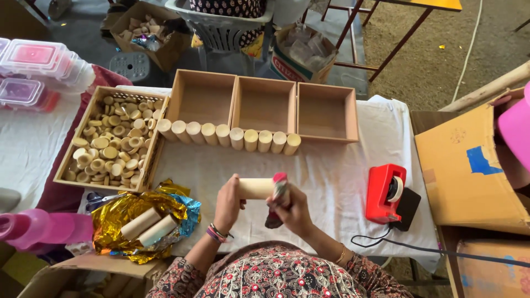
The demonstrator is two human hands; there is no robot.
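Wooden cylinder [255, 188]: held level above the near edge of the white-clothed table [331, 171], in front of the person's chest, one end in each hand.
Left hand [227, 203]: fingers curled shut around the cylinder's left end, thumb on top, so the piece is steadied and seemingly free to turn.
Right hand [292, 212]: closed on a red-tipped tool or cloth [279, 190], pressing it against the cylinder's right end; what the item is cannot be told.
Cylinder versus fingers: its middle shows bare between the 2 hands; both ends are covered by fingers.
Row of cylinders [229, 136]: 10 alike, lying side by side along the front of the 3 empty wooden boxes [264, 105] at the far edge, which probably stop them rolling.
Tray of wooden discs [110, 144]: at the far left corner, beside the row.
Gold foil [141, 218]: at the near left edge, cradling 2 more cylinders within reach of the left hand.
Red tape dispenser [385, 193]: near the right edge, just beyond the right hand.
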